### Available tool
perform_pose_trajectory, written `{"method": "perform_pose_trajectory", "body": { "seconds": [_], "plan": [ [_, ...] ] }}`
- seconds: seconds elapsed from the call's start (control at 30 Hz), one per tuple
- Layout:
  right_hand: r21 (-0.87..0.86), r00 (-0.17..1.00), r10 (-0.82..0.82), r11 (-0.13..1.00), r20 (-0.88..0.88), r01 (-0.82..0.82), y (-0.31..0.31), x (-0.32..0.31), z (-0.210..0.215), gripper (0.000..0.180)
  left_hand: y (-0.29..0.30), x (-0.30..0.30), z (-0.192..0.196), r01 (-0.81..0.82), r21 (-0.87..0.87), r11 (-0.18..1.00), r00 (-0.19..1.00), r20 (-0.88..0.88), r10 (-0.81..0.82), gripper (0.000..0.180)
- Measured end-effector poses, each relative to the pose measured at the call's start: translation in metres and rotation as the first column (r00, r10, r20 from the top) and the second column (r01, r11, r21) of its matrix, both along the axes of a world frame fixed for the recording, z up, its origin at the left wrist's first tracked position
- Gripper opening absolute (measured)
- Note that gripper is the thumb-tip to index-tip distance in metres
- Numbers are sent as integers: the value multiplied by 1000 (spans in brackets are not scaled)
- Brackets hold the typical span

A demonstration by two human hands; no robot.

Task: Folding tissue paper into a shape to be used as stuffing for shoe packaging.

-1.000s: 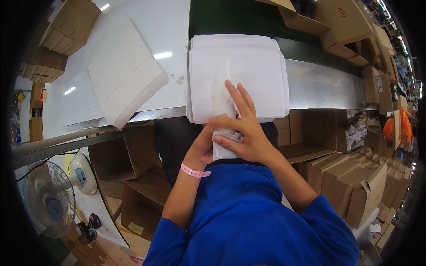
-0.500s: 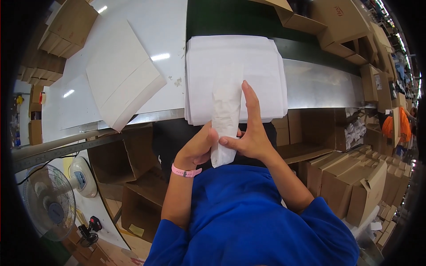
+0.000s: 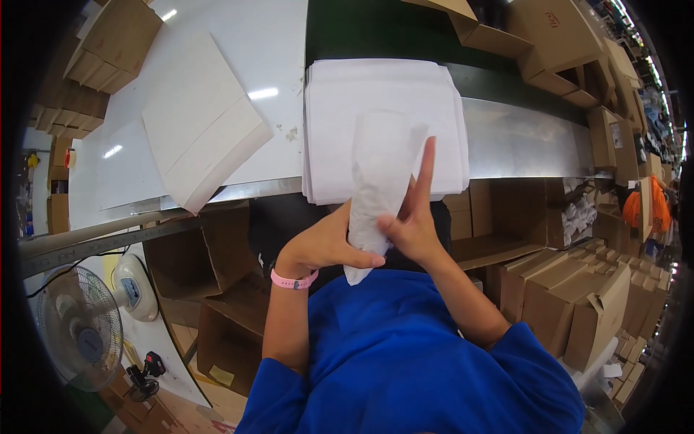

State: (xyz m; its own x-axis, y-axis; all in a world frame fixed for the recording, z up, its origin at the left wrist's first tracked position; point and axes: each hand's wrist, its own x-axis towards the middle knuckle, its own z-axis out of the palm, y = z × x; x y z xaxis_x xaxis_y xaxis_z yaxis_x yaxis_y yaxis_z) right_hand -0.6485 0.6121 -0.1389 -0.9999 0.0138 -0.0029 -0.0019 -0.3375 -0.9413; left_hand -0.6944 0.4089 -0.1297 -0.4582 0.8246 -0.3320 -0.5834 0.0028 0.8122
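A long white paper-wrapped bundle [image 3: 376, 192] is held in front of my body, over the near edge of a stack of white paper sheets [image 3: 329, 108]. Its far end is wider and loose; the near end tapers to a point. My left hand [image 3: 318, 242], with a pink band at the wrist, wraps round the lower part, its thumb across the front. My right hand [image 3: 416, 228] presses its thumb on the bundle's right side, while its other fingers stretch upward along the paper's edge. Whatever the paper encloses is hidden.
Another white paper stack [image 3: 206, 119] lies on the white table [image 3: 278, 43] to the left. Cardboard boxes stand at the far left, far right and near right [image 3: 542, 296]. Open cartons [image 3: 177, 253] sit below the table edge. A fan [image 3: 79, 329] is at lower left.
The bundle's paper has opened wider at its far end. My left thumb has moved across the front, and my right hand has shifted slightly right with its fingers closer together.
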Motion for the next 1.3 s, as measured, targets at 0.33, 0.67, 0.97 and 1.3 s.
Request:
{"method": "perform_pose_trajectory", "body": {
  "seconds": [0.33, 0.67, 0.97, 1.3],
  "plan": [
    [-399, 842, 510, 819, 178, -412, 37, -24, -3, 135, 23, 29, -21, -111, 203, 973, 971, 232, 62, 73],
    [-333, 881, 384, 898, 278, -287, 67, -33, 13, 65, 26, 43, -39, -71, 296, 953, 944, 328, -32, 80],
    [371, 959, 282, 895, -39, -248, 63, -6, 37, 53, 36, 43, -49, -220, 351, 910, 867, 498, 17, 75],
    [799, 897, 395, 595, -199, -85, 48, 11, 14, 55, 18, 48, -67, -415, 300, 859, 694, 714, 86, 77]
  ]
}}
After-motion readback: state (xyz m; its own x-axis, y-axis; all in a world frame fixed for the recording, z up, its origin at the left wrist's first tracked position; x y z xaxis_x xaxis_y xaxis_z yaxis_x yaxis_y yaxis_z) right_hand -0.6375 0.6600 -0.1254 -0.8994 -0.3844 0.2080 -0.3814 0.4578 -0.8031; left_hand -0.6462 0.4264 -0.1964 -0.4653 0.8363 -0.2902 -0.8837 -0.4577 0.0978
